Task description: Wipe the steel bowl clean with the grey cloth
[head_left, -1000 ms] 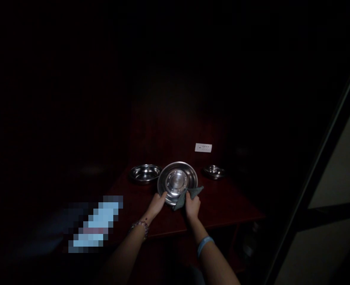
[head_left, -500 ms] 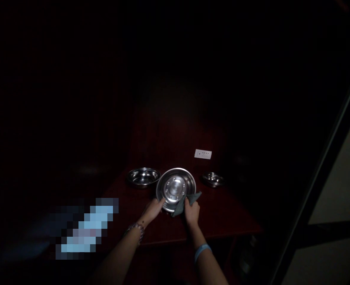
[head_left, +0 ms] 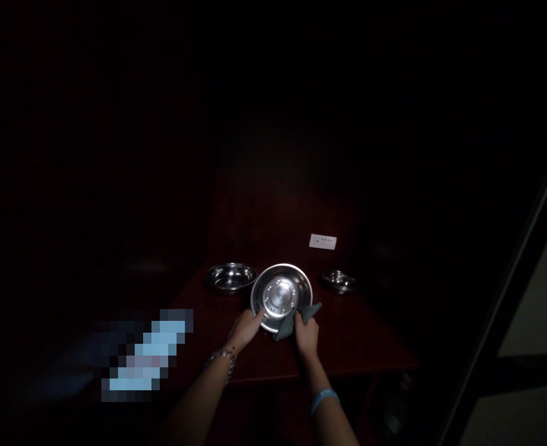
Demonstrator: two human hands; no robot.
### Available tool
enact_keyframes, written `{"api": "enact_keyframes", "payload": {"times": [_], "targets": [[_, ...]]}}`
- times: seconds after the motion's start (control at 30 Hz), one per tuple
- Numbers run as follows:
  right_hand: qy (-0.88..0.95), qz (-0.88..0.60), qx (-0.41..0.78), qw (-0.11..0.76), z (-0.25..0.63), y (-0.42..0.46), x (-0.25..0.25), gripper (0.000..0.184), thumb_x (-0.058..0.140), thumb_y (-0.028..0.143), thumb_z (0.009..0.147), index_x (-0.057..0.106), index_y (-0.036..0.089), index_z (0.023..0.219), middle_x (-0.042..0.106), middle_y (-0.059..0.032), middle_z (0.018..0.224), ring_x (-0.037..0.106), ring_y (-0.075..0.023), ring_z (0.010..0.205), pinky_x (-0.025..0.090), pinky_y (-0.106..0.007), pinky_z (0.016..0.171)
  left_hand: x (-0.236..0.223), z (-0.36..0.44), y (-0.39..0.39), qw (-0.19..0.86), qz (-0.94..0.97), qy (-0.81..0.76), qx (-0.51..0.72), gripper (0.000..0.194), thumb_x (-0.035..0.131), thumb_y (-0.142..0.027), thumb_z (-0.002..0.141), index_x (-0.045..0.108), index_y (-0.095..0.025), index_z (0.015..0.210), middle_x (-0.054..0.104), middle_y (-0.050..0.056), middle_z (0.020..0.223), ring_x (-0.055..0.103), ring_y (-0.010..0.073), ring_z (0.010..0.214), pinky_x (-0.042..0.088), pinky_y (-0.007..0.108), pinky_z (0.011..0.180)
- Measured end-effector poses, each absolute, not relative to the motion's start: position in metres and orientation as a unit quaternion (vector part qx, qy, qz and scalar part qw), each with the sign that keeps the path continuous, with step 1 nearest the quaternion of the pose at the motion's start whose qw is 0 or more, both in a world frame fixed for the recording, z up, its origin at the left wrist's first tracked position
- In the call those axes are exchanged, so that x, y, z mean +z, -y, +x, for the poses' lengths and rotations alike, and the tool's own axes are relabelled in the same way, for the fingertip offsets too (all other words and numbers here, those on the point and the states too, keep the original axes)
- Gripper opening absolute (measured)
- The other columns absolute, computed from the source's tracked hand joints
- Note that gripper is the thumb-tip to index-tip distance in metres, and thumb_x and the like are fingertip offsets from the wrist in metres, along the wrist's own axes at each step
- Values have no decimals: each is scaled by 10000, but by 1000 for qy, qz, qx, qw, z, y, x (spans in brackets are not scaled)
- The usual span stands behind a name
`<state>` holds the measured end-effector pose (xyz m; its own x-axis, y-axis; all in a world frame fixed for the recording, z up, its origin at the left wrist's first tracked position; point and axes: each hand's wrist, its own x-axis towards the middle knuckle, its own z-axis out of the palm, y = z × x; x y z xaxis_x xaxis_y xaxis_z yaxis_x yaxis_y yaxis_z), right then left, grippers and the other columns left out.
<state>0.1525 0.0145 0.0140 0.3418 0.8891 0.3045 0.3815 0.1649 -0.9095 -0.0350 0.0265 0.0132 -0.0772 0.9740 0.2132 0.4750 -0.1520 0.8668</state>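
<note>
A shiny steel basin (head_left: pixel 280 291) is held up over the dark red table, tilted so that its inside faces me. My left hand (head_left: pixel 248 328) grips its lower left rim, thumb on the inside. At the lower right rim, my right hand (head_left: pixel 306 334) is closed on a grey-green cloth (head_left: pixel 285 325) that lies against the basin. Part of the cloth sticks out past the rim to the right. The fingers behind the basin are hidden.
Behind and left stands a wide steel basin (head_left: pixel 231 279); smaller steel bowls (head_left: pixel 339 282), seemingly stacked, are at the right. A white socket plate (head_left: pixel 323 241) is on the back wall. The dark red table (head_left: pixel 361 347) ends at a front edge. A bottle-like object (head_left: pixel 394 412) is below right.
The whole view has shifted slightly, so everything sits a little further right. Both hands keep their hold on the basin and the cloth, with hardly any movement between them.
</note>
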Motion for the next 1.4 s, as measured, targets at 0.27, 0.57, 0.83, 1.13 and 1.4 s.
{"api": "enact_keyframes", "payload": {"times": [0.27, 0.57, 0.83, 1.13, 1.4], "targets": [[502, -583, 245, 590, 155, -21, 5, 362, 559, 365, 889, 768, 73, 932, 777, -199, 983, 744, -285, 954, 535, -277, 763, 14, -35, -26, 302, 601, -596, 438, 468, 461, -483, 882, 738, -127, 1005, 773, 130, 989, 692, 299, 1030, 483, 342, 921], [480, -565, 262, 618, 157, -26, -1, 390, 579, 421, 871, 771, 82, 891, 780, -201, 942, 752, -304, 913, 545, -296, 745, 18, -32, -24, 328, 610, -535, 483, 725, 355, -701, 877, 738, -89, 937, 768, 126, 843, 698, 257, 789, 527, 334, 776], [474, -553, 272, 630, 156, -29, -3, 390, 588, 421, 866, 772, 83, 925, 783, -186, 956, 753, -284, 930, 549, -280, 755, 21, -34, -13, 242, 683, -552, 413, 536, 651, -581, 753, 735, -221, 1141, 735, 100, 1215, 629, 335, 1224, 463, 341, 1005], [480, -561, 266, 620, 155, -27, 1, 320, 615, 374, 833, 769, 99, 890, 785, -177, 947, 755, -282, 912, 546, -284, 761, 8, -34, -34, 339, 634, -493, 490, 485, 571, -433, 782, 710, -124, 1128, 745, 119, 1176, 674, 293, 1135, 502, 367, 1007], [478, -543, 279, 632, 154, -23, 5, 326, 598, 373, 846, 776, 104, 886, 787, -173, 930, 755, -281, 919, 551, -280, 760, 17, -37, -28, 363, 552, -508, 553, 518, 553, -522, 830, 720, -95, 1072, 750, 155, 1152, 674, 312, 1145, 493, 408, 1042]]}}
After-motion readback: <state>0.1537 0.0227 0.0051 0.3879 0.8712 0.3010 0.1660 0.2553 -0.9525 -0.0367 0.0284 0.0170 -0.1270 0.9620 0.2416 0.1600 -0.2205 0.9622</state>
